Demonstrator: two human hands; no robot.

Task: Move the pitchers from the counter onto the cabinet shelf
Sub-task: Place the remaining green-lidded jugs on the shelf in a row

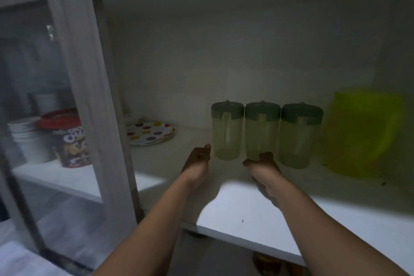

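Observation:
Three clear pitchers with grey-green lids stand upright in a row on the white cabinet shelf point(246, 204): the left pitcher point(226, 130), the middle pitcher point(261, 130) and the right pitcher point(299, 134). My left hand point(198, 159) is just left of the left pitcher's base, fingers curled and apart, holding nothing. In front of the middle pitcher's base is my right hand point(262, 164), also with nothing in it. Both forearms reach up into the cabinet.
A yellow-green plastic container point(363, 134) stands right of the pitchers. A polka-dot plate point(150, 132) lies at the back left of the shelf. Behind the open glass door point(44, 119) stand a printed can with a red lid point(71, 141) and a white bucket point(29, 139).

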